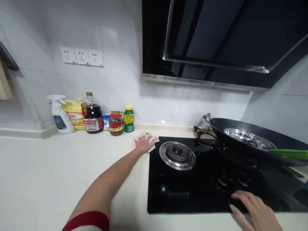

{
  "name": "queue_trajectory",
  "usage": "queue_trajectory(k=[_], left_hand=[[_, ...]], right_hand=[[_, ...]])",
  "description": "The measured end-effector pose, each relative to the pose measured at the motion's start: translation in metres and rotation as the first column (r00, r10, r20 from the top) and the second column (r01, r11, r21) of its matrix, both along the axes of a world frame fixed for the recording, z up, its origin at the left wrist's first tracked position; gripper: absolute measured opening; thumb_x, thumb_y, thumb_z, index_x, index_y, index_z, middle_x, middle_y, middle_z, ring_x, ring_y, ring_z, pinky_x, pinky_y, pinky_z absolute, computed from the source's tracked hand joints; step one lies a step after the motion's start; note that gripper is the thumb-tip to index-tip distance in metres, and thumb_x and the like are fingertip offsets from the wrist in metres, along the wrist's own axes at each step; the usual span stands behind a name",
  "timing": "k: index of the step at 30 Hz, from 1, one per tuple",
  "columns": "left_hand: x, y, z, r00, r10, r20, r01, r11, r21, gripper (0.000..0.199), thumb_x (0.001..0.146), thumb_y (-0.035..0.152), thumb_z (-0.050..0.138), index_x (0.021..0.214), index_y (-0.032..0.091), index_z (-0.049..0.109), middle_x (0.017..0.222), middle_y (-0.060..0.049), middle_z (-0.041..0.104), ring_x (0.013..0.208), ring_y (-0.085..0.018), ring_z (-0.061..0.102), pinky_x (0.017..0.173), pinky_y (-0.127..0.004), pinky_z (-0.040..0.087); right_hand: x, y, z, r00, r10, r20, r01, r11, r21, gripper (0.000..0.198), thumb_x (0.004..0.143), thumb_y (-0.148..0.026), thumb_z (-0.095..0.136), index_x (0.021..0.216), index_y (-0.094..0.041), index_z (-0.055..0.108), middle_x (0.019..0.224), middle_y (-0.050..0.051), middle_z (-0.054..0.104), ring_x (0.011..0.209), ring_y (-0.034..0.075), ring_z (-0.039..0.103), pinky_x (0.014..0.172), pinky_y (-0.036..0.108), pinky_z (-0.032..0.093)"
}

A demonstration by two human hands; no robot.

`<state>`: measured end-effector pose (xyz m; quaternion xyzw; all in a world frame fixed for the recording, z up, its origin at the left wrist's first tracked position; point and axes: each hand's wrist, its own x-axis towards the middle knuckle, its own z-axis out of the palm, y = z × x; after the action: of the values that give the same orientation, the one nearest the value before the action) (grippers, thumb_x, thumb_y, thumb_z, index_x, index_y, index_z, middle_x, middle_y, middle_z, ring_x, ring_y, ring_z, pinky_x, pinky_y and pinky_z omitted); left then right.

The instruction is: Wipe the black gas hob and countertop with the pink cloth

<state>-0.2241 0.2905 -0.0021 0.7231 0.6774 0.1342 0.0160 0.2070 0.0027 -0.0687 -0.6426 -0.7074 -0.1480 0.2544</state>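
My left hand point(143, 144) presses down on a crumpled pale cloth point(154, 139) with reddish marks, on the white counter beside the stove's back left corner. Its fingers curve over the cloth, and part of the fabric is hidden beneath the palm. At the front edge of the black glass stove point(173, 183) is my right hand point(256, 208), fingers stretched and thumb apart, holding nothing. Whether its fingertips touch the glass is hard to tell. Between the two hands lies the left burner point(178, 155) with its shiny metal ring.
On the right burner sits a black wok point(216, 128) holding a perforated steel tray point(247, 137) and something with a green handle point(290, 154). Along the wall stand a spray bottle point(60, 115), yellow jug point(75, 117), soy sauce bottle point(93, 117), red-lidded jar point(116, 124) and green bottle point(129, 119). A range hood point(216, 38) overhangs.
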Motion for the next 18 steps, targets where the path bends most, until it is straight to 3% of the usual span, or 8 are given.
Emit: queue_trajectory(k=[6,12,15,18], left_hand=[[-0.002,-0.089,-0.002,0.996,-0.090,-0.014,0.091,0.996,0.009,0.061,0.093,0.071,0.032,0.149,0.046,0.039,0.156,-0.004,0.043,0.138,-0.037,0.040,0.111,-0.060,0.029],[-0.003,-0.203,-0.005,0.979,-0.203,-0.014,0.204,0.979,0.022,0.058,0.095,0.067,0.035,0.150,0.049,0.039,0.157,-0.002,0.041,0.145,-0.034,0.033,0.113,-0.056,0.029],[-0.007,-0.260,-0.007,0.961,-0.277,-0.009,0.277,0.960,0.034,0.055,0.095,0.065,0.039,0.147,0.048,0.044,0.155,-0.004,0.044,0.145,-0.034,0.032,0.113,-0.056,0.030],[-0.017,-0.304,-0.006,0.924,-0.383,0.010,0.381,0.922,0.060,0.051,0.094,0.062,0.047,0.140,0.043,0.055,0.149,-0.006,0.049,0.138,-0.034,0.041,0.112,-0.055,0.033]], right_hand=[[-0.014,-0.009,0.006,0.999,-0.007,-0.041,0.005,0.999,-0.045,0.040,0.092,-0.055,0.047,0.110,-0.024,0.065,0.118,0.009,0.064,0.109,0.029,0.059,0.091,0.047,0.046],[-0.016,-0.013,0.008,0.999,-0.017,-0.036,0.015,0.998,-0.054,0.043,0.094,-0.055,0.041,0.113,-0.023,0.062,0.120,0.010,0.063,0.108,0.029,0.058,0.089,0.047,0.045],[-0.016,-0.015,0.007,0.999,-0.025,-0.022,0.024,0.998,-0.051,0.044,0.094,-0.054,0.039,0.115,-0.023,0.062,0.121,0.010,0.063,0.108,0.029,0.058,0.089,0.046,0.044],[-0.013,-0.015,0.005,1.000,-0.018,-0.005,0.017,0.998,-0.056,0.046,0.095,-0.054,0.037,0.116,-0.022,0.063,0.122,0.011,0.063,0.108,0.030,0.057,0.089,0.047,0.044]])
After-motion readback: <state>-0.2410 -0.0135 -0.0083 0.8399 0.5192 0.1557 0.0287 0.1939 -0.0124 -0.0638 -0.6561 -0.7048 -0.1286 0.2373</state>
